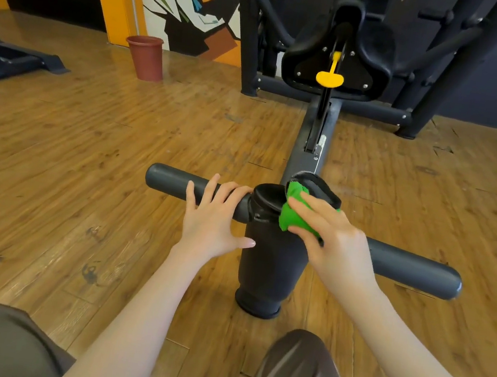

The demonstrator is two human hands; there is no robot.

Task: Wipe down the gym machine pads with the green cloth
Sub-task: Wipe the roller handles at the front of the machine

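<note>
The crossbar (299, 225), a dark grey tube running low over the wooden floor (85, 148), serves as the landmark here. At its middle it meets a thick padded roller (270, 269) that stands upright on the floor below it, and a smaller black pad (318, 187) sits just behind the joint, tilted.

The left hand (215, 219) lies on the crossbar just left of the roller, fingers spread wide and nearly straight, with the thumb reaching across to touch the roller's upper side; it grips nothing. The right hand (334, 240) is over the crossbar just right of the joint, its fingers curled round the green cloth (293, 214) and pressing the bunched cloth against the small black pad and the roller's top edge. The cloth is thus right at the centre of the crossbar, between the hand and the pads.

Beyond the crossbar a grey rail (310, 146) runs away along the floor to the machine's black seat (337, 59), under which a yellow lever (329, 78) hangs. Far beyond the crossbar's left end a reddish-brown bin (145, 58) stands by a painted wall (188, 1). Nearer than the crossbar, the person's knees in dark fabric fill the lower edge of the view
</note>
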